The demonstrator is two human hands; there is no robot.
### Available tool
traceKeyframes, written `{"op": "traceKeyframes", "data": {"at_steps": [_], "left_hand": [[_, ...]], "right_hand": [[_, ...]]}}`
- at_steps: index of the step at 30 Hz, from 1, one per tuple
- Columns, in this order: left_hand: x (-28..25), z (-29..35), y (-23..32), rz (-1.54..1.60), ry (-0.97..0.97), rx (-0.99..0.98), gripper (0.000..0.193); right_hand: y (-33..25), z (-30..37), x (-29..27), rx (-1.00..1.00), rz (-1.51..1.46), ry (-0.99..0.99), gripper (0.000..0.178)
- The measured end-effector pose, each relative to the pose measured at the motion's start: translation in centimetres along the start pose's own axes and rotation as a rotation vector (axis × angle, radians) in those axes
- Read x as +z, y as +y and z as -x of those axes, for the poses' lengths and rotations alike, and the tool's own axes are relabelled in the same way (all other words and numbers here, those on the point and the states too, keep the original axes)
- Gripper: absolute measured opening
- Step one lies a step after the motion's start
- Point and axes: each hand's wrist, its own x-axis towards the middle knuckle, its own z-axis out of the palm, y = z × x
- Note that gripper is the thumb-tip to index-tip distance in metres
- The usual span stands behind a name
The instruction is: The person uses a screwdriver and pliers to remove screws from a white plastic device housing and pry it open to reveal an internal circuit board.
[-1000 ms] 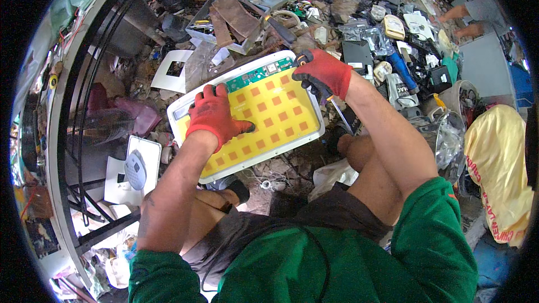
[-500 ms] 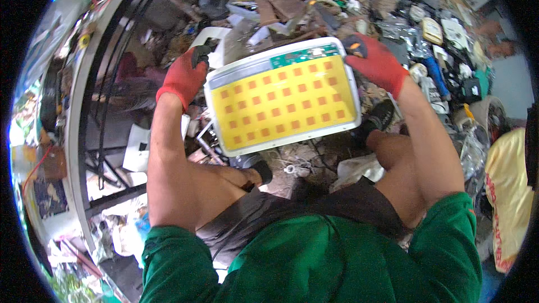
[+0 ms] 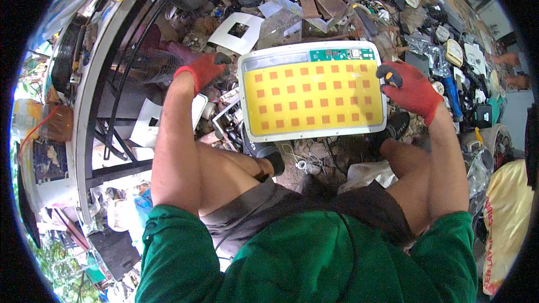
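A flat rectangular panel (image 3: 314,96) is held up in front of me above my feet. It has a white rim, a yellow face with rows of orange squares, and a strip of green circuit board (image 3: 339,55) along its top right. My right hand (image 3: 412,87), in a red glove with dark fingertips, grips the panel's upper right edge. To the left of the panel, and apart from it, my left hand (image 3: 206,71) hovers in a matching glove. Its fingers are loosely bent, with nothing visible in them.
A white plate with a square hole (image 3: 236,32) lies beyond my left hand. A black metal rack (image 3: 115,106) stands at left. Scrap plastic and electronic parts (image 3: 432,50) cover the far right ground. A yellow sack (image 3: 508,219) lies at right; a tray of scraps (image 3: 320,0) lies ahead.
My left hand has let go of the panel's left edge. The panel has shifted right and turned more level, still in my right hand. The view has shifted too.
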Motion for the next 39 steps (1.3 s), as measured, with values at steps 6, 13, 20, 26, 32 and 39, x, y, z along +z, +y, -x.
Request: {"op": "traceKeyframes", "data": {"at_steps": [6, 13, 20, 26, 32, 39], "left_hand": [[3.3, -2.0, -2.6, 0.012, 0.043, 0.159, 0.074], [10.1, -4.7, -12.6, -0.153, -0.014, 0.243, 0.058], [5.4, -4.8, 1.7, 1.164, -0.035, 0.148, 0.055], [5.8, -7.1, -2.6, 0.659, 0.313, 0.282, 0.041], [4.6, -3.9, -3.1, 0.867, 0.220, 0.598, 0.038], [-0.7, 6.6, 1.0, 1.643, -0.073, 0.262, 0.025]], "right_hand": [[-3.9, 1.5, 2.0, 0.006, 0.144, -0.207, 0.053], [-7.8, 3.3, 6.6, -0.093, 0.405, -0.248, 0.064], [-4.9, 6.5, 9.9, 0.010, 0.651, 0.074, 0.053], [-3.4, 4.7, 8.3, -0.283, 0.592, 0.211, 0.034], [-4.2, 4.7, 2.2, -0.350, 0.534, 0.264, 0.036], [-5.9, 4.8, -0.9, -0.398, 0.185, 0.300, 0.048]]}}
